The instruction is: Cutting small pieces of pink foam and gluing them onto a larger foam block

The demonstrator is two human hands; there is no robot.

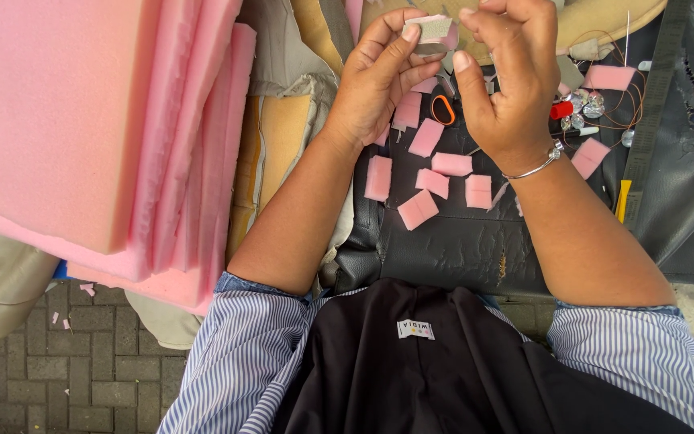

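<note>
I see both hands raised close together above the dark seat cover (459, 241), probably because the work is small and needs to be near the eyes. The left hand (375, 80) pinches a little foam piece (431, 28) between thumb and first fingers, so its fingers are narrow and closed on the piece, which sits at the top of the view, above the lap. The right hand (508, 80) is just beside it, fingers curled inward toward the same piece; I cannot tell whether it grips something thin (a needle or thread would be too fine to see here). On its wrist is a silver bracelet (541, 165). Below the hands, several cut pink squares (435, 181) lie scattered flat on the cover, within easy reach, I think so that the next one can be taken without moving. Orange-handled scissors (442, 108) lie just behind them, partly hidden by the hands. To the right there are a red spool (561, 110) and some shiny small things near it. The big pink foam slabs (82, 120) are stacked at the left, well apart from the working place.
</note>
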